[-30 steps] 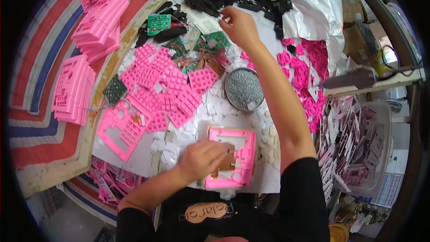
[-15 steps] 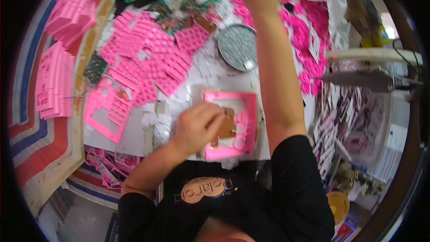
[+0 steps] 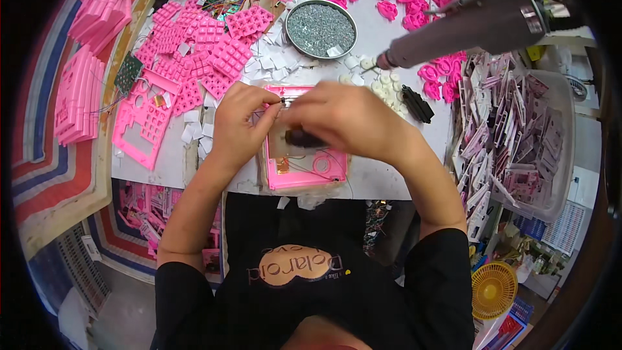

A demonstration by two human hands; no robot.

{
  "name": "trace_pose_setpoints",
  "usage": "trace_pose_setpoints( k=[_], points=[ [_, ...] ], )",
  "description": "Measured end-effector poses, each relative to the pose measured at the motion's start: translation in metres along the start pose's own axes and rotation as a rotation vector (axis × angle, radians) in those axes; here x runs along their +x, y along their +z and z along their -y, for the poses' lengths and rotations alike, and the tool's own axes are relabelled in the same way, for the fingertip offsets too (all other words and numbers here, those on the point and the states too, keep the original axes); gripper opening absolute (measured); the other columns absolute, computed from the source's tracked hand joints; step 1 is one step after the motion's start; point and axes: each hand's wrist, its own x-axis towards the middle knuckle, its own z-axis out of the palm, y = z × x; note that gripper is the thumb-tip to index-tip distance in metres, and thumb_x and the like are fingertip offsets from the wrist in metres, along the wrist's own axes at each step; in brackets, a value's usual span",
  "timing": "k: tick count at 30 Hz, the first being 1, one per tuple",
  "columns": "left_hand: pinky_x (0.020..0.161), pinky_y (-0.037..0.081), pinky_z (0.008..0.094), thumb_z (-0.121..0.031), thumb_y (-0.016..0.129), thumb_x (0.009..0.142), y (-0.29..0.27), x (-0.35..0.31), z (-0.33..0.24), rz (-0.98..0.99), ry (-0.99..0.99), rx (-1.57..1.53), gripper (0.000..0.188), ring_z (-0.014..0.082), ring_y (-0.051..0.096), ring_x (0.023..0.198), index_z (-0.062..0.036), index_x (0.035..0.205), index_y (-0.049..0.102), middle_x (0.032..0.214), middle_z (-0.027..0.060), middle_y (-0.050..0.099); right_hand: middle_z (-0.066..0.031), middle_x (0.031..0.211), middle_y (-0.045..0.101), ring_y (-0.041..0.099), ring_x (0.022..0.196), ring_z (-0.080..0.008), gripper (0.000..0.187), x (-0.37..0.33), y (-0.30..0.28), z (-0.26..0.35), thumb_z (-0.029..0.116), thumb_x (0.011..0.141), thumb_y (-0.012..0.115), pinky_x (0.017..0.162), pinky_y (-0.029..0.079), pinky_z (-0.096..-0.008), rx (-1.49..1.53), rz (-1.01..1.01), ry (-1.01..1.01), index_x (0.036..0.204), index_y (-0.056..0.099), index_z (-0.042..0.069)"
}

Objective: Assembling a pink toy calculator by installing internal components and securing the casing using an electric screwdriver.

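In the head view, the pink frame (image 3: 307,183) lies beneath both hands. The left hand (image 3: 241,123), at its ten o'clock, pinches a small dark bit (image 3: 282,100) between thumb and forefinger. The right hand (image 3: 353,116), at two o'clock, curls, blurred, over a dark rounded piece (image 3: 304,138); I cannot tell whether it grips it. A screw dish (image 3: 321,29) stands at twelve.

Housing (image 3: 304,181) lay near on the tabletop (image 3: 369,32), keypads (image 3: 227,55) left and farther back, a dish (image 3: 355,29) behind, a bin (image 3: 562,116) beyond the right edge.
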Motion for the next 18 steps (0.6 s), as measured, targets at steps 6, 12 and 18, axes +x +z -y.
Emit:
trace_pose_setpoints(
  k=[6, 12, 18],
  points=[
    [0.075, 0.048, 0.0327, -0.003, 0.073, 0.083, -0.009, -0.002, 0.0, 0.077, -0.038, 0.003, 0.008, 0.0211, 0.062, 0.081, -0.0017, 0.091, 0.071, 0.086, 0.0069, 0.069, -0.0145, 0.135, 0.058, 0.054, 0.119, -0.0386, 0.068, -0.048, 0.025, -0.008, 0.018, 0.074, 0.081, 0.101, 0.048, -0.0471, 0.078, -0.254, 0.17, 0.138, 0.058, 0.011],
    [0.072, 0.048, 0.0338, -0.003, 0.073, 0.082, -0.015, 0.026, -0.004, 0.292, 0.04, -0.027, 0.01, 0.0217, 0.063, 0.079, -0.0031, 0.091, 0.07, 0.084, 0.0071, 0.068, -0.0146, 0.124, 0.063, 0.059, 0.109, -0.0364, 0.069, -0.051, 0.047, -0.029, 0.006, 0.071, 0.079, 0.092, 0.052, -0.044, -0.007, -0.329, 0.093, 0.136, 0.056, 0.005],
    [0.072, 0.049, 0.0382, -0.005, 0.073, 0.079, -0.024, 0.041, -0.006, 0.519, 0.125, -0.027, 0.011, 0.0288, 0.062, 0.08, -0.0045, 0.089, 0.068, 0.082, 0.0096, 0.065, -0.0149, 0.114, 0.066, 0.061, 0.102, -0.0352, 0.066, -0.041, 0.045, -0.011, 0.0, 0.069, 0.076, 0.087, 0.053, -0.043, 0.149, -0.265, 0.029, 0.132, 0.058, 0.001]
  ],
)
